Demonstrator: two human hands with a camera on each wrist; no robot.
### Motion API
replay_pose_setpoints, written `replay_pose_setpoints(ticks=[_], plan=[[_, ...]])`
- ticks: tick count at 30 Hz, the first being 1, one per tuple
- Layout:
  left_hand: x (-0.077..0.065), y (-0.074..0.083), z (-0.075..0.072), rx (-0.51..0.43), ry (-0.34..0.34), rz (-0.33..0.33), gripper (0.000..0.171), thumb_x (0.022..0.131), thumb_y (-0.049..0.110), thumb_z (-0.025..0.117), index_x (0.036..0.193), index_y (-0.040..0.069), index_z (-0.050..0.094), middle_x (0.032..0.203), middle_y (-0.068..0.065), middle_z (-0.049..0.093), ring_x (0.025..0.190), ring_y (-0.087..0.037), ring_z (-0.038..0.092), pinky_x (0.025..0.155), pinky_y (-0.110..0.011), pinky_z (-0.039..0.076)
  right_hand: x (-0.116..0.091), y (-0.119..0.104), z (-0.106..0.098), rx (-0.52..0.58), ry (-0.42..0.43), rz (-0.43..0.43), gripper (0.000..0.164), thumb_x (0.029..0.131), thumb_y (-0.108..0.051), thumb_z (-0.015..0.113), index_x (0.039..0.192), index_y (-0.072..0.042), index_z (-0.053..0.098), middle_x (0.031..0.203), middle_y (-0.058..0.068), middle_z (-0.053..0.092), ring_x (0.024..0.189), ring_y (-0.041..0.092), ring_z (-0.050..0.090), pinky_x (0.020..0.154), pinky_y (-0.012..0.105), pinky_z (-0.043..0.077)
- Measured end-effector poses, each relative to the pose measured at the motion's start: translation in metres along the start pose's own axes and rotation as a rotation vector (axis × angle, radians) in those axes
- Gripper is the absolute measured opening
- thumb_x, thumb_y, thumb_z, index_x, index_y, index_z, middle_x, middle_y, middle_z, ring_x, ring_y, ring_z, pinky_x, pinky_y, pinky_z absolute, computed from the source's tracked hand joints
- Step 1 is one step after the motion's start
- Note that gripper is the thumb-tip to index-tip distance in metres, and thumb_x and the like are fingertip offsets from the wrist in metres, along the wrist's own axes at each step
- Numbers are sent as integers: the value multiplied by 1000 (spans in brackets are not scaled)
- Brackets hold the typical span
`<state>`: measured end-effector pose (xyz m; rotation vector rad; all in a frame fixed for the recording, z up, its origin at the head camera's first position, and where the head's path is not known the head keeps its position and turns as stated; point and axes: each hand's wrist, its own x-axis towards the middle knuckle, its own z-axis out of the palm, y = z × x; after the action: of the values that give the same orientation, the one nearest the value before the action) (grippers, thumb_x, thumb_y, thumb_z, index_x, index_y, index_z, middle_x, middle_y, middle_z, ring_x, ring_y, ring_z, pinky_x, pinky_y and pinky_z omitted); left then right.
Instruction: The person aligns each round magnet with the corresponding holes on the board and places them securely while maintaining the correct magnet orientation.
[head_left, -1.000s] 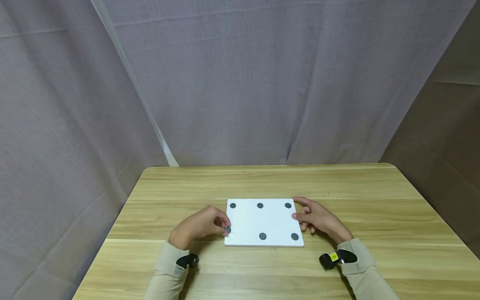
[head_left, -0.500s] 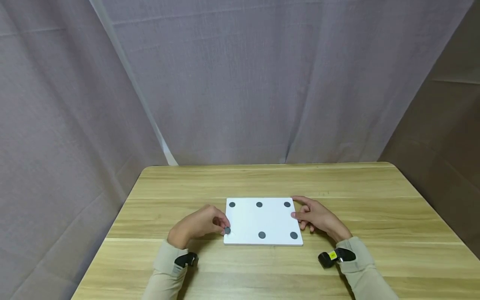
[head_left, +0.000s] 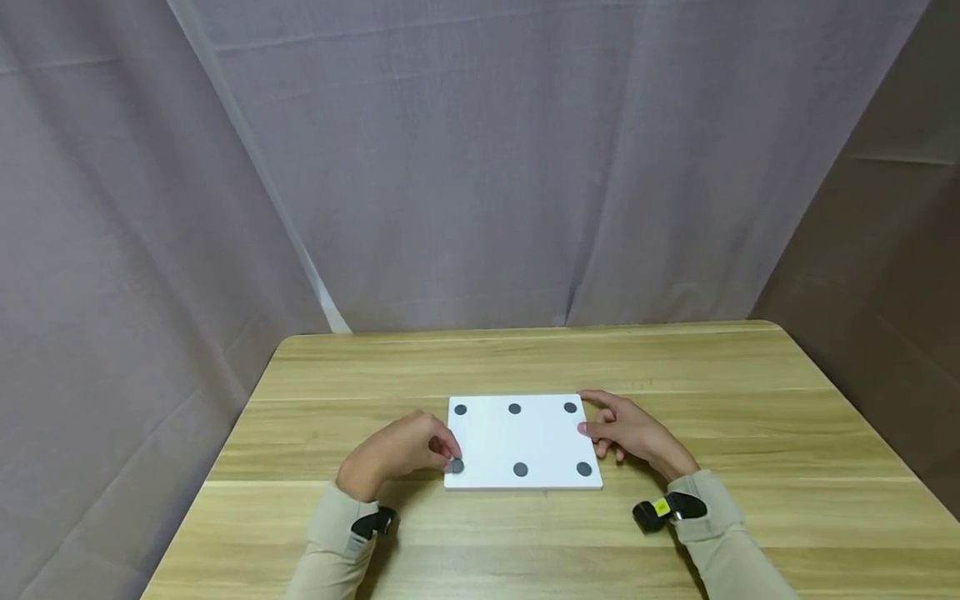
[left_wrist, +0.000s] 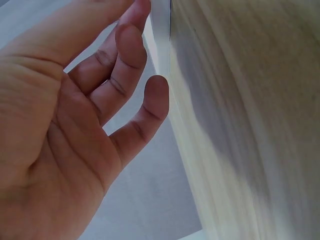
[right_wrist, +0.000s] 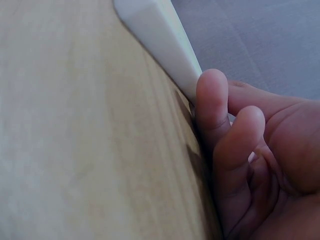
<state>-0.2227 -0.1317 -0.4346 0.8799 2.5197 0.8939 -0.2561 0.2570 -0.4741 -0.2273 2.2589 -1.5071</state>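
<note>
A white rectangular board (head_left: 540, 439) lies flat on the wooden table, with dark grey round discs along its far and near sides. At its near left corner my left hand (head_left: 401, 448) pinches one dark grey disc (head_left: 457, 466) between thumb and fingertips, right at the board's surface. In the left wrist view the other fingers (left_wrist: 156, 95) are bent beside the board's edge, and the disc is out of sight. My right hand (head_left: 636, 435) holds the board's right edge, its thumb on top and index finger at the far right corner. Its lower fingers (right_wrist: 212, 97) curl by the board's side.
The wooden table (head_left: 525, 550) extends around the board on all sides. Grey cloth (head_left: 450, 167) hangs behind and to the left, with a brown panel (head_left: 877, 275) at the right. A black wrist device (head_left: 648, 517) hangs beside the right sleeve.
The disc in my left hand has shifted slightly inward and nearer, onto the board's near left corner, where a faint round mark showed before. My right hand keeps its place on the board.
</note>
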Motion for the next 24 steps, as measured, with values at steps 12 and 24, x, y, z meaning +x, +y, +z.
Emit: replay_pose_setpoints(ticks=[12,24], plan=[[1,7,0,55,-7,29,8,90,3,82,92,11,82,82,9,72,73,0,59,71,-21,54,-7,-3,1,22,15,24,73,103,-14,71,164,-3,31,82,8,62,59,13,62,44,21,46],[-5,17,7,115,-18,21,11,89,2,81,91,13,83,79,13,70,71,0,57,70,-22,53,-11,-1,7,20,1,9,72,103,-15,71,163,-3,33,81,9,63,60,14,63,44,22,46]])
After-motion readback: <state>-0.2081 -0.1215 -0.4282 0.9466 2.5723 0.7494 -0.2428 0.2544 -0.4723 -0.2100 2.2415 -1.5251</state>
